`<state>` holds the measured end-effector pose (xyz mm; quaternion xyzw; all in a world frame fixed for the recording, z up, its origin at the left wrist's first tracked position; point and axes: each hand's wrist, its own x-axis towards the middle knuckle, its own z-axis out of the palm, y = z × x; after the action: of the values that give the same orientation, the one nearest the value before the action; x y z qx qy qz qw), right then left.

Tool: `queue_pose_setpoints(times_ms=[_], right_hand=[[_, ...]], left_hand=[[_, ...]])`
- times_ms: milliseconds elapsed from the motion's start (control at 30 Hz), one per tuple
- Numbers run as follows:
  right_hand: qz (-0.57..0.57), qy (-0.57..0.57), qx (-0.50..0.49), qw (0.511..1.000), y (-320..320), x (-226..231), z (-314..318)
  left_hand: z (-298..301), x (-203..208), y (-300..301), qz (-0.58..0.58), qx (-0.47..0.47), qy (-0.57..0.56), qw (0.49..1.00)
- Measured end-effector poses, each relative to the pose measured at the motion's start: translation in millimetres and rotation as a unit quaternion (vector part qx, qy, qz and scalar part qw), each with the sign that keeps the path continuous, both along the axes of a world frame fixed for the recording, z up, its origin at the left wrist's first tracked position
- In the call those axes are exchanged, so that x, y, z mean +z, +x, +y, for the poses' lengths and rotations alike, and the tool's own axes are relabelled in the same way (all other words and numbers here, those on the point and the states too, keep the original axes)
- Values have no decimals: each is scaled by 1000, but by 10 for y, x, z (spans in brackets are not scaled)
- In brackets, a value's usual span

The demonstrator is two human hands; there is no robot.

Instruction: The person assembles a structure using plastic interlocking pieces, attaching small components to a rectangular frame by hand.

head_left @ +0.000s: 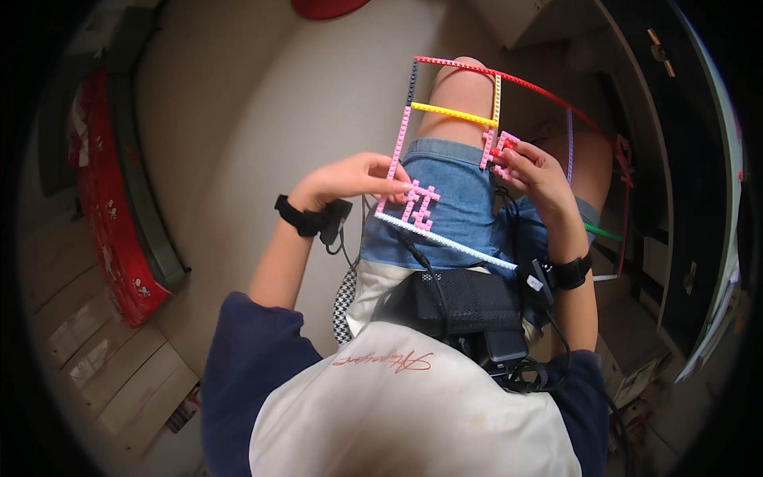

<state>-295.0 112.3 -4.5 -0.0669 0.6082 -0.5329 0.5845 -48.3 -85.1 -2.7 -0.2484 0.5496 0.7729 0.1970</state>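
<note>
You've got a fair bit linked up here, imo. The frame of knobbly plastic strips (497, 99) sits over your lap, and its left side looks done: dark strip (412, 82) running into the long pink strip (399, 143), red strip (457, 63) across the far edge, white strip (445, 240) on the near edge. The yellow strip (455, 115) bridges the left panel, and there's a purple strip (570, 147) hanging further right.

Your left hand (358, 176) has thumb and fingers closed around the long pink strip, right by the small pink cluster (421, 205) in the near-left corner. Your right hand (548, 175) is pinching the pink-and-red cluster (499, 149) just below the yellow strip's right end.

I'd call the outer outline mostly there and the small clusters the part that's in progress. That pink-and-red one looks like the bit being worked on, and I can't tell if it's fully clicked in. The right side, near the green strip (602, 232), is dim and partly behind your forearm, so whether those joints are finished is anyone's guess.
</note>
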Motion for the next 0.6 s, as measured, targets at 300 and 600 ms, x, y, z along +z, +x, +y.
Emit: queue_pose_setpoints(times_ms=[300, 600], right_hand=[[18, 29, -14, 999, -5, 92, -74], [-6, 41, -29, 999, -39, -91, -243]], left_hand=[[-518, 276, -740, 58, 87, -445, 889], [-258, 151, -1470, 194, -81, -483, 850]])
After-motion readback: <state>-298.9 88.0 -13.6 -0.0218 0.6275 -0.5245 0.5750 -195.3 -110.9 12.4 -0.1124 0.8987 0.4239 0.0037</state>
